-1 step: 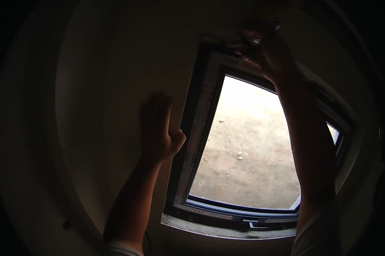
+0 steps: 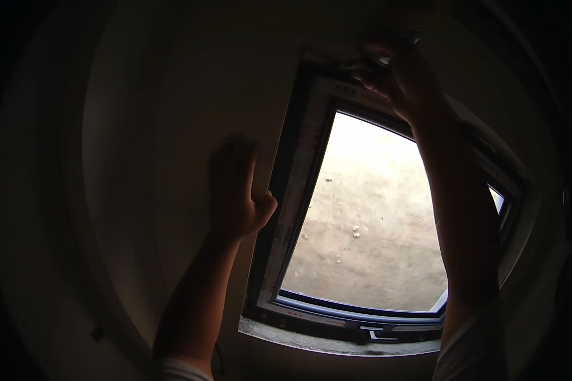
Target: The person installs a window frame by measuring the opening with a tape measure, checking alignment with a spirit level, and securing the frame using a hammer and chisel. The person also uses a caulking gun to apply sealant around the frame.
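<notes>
A dark window frame [image 2: 302,146] with strips of printed film surrounds a bright glass pane [image 2: 368,216]. Fingers up, my left hand [image 2: 235,190] lies flat and open against the shadowed wall [image 2: 184,127], its thumb beside the frame's left edge. My right hand [image 2: 413,86] is raised to the frame's top edge, with the forearm crossing in front of the glass. Its fingers are bent around something dark with a shiny metal part [image 2: 385,60]. Deep shadow hides what kind of thing that is.
At the frame's bottom sits a window handle [image 2: 378,333], above a rough pale sill edge [image 2: 324,341]. A second, small bright piece of glass [image 2: 496,198] shows right of my forearm. Low on the left wall is a small dark square [image 2: 97,333].
My right hand and the thing in it have shifted very slightly to the right along the frame's top. The left hand stays in nearly the same place.
</notes>
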`<state>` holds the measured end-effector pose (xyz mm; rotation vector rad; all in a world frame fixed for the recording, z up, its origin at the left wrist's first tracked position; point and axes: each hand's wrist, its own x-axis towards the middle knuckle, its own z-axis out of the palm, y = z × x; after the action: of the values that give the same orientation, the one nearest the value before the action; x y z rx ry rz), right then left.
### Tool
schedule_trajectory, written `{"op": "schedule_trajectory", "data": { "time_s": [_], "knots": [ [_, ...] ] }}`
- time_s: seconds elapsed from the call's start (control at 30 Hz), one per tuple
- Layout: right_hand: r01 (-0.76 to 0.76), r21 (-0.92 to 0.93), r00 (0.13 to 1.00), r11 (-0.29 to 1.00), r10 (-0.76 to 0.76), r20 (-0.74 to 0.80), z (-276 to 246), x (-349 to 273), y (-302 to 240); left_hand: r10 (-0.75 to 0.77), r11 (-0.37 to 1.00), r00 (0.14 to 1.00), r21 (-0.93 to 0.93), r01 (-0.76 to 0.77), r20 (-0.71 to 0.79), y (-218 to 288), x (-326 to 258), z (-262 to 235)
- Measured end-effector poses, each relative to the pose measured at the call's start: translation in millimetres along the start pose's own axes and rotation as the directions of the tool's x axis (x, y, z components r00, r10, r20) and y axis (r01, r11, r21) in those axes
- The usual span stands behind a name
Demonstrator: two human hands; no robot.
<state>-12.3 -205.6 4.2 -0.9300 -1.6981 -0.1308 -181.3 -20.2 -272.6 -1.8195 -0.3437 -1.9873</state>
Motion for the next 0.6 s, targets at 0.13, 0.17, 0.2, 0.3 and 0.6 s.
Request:
{"op": "schedule_trajectory", "data": {
  "time_s": [0.13, 0.17, 0.2, 0.3, 0.6],
  "knots": [
    [0.088, -0.184, 0.996, 0.979, -0.088, 0.008, -8.5, 3.2, 1.8, -0.01, 1.0, 1.0, -0.007, 0.01, -0.01, -1.6, -3.0, 5.2],
    [0.086, -0.179, 0.996, 0.98, -0.087, 0.0, -6.6, 1.1, -0.4, -0.019, 1.0, 1.0, -0.004, 0.019, -0.005, 0.2, -2.6, 4.7],
    [0.085, -0.166, 0.996, 0.982, -0.088, -0.008, -3.1, -1.2, -1.8, -0.025, 1.0, 1.0, 0.005, 0.025, 0.001, -0.3, -2.6, 3.2],
    [-0.038, 0.014, 0.998, 0.999, 0.039, -0.057, 7.4, -3.2, -9.7, -0.034, 0.999, 0.999, 0.014, 0.034, 0.008, -7.9, -8.8, 7.7],
    [0.074, -0.141, 0.997, 0.987, -0.068, 0.047, -0.4, 8.2, 3.2, -0.059, 0.998, 0.998, 0.0, 0.059, 0.022, -0.6, -3.9, 1.8]
  ]
}}
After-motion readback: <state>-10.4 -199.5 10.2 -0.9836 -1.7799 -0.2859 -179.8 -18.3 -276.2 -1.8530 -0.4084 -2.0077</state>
